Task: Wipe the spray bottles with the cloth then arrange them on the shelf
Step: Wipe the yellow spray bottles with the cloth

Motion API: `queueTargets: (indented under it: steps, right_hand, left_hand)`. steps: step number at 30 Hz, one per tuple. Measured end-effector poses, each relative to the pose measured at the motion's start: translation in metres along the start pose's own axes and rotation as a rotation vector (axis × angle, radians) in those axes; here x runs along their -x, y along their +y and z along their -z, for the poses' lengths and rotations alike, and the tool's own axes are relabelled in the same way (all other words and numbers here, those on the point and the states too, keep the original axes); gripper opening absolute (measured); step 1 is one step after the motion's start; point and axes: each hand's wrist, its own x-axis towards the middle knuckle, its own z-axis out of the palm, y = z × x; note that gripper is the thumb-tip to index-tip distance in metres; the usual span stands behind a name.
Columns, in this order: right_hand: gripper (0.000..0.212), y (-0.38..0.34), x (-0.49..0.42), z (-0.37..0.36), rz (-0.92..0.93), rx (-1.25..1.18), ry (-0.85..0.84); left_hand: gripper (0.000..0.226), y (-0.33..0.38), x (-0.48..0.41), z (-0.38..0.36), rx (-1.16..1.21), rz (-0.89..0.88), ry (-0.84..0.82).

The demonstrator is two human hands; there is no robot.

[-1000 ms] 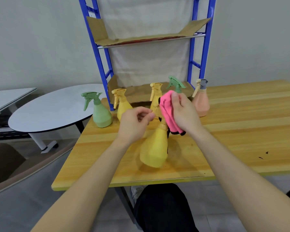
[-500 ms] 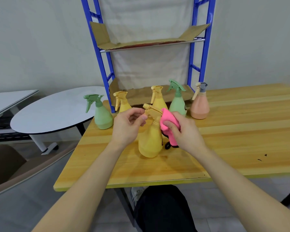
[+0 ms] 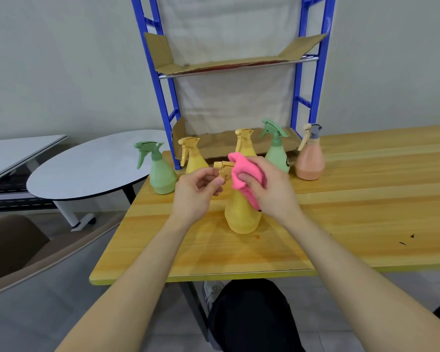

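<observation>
Setting: plain indoor room, office-like, arranged as a makeshift work station. Evidence: bare pale wall; light wooden tabletop on dark metal legs; blue metal shelf rack standing at its far edge, shelves lined with folded cardboard, white fabric sheet hung behind. To the left, a white oval table, a second grey table and a brown upholstered chair. Grey tiled floor.

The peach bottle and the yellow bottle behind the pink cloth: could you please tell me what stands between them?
In the head view, a green spray bottle stands between them.
</observation>
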Motion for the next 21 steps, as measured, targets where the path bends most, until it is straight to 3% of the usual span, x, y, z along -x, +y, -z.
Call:
queueTargets:
  steps: [4, 8, 14, 17, 19, 21]
  right_hand:
    - [0.017, 0.024, 0.009, 0.006, -0.253, -0.010, 0.044]
    - [0.037, 0.036, 0.023, 0.012, -0.447, -0.092, 0.135]
    - [0.033, 0.013, 0.021, 0.015, -0.409, -0.188, 0.193]
    - [0.037, 0.011, 0.023, 0.020, -0.385, -0.196, 0.175]
    - [0.044, 0.011, 0.025, 0.024, -0.384, -0.200, 0.176]
    - [0.044, 0.011, 0.027, 0.027, -0.391, -0.202, 0.188]
  left_hand:
    - [0.011, -0.002, 0.000, 0.003, 0.007, 0.034, 0.037]
    - [0.007, 0.002, 0.006, 0.006, -0.076, 0.062, 0.080]
    - [0.037, 0.026, 0.013, 0.006, -0.114, 0.113, -0.120]
    - [0.012, 0.027, 0.003, 0.009, -0.329, -0.057, -0.064]
    - [0.041, 0.032, -0.009, 0.008, -0.424, -0.225, -0.165]
    - [0.050, 0.042, -0.023, 0.004, -0.540, -0.339, -0.271]
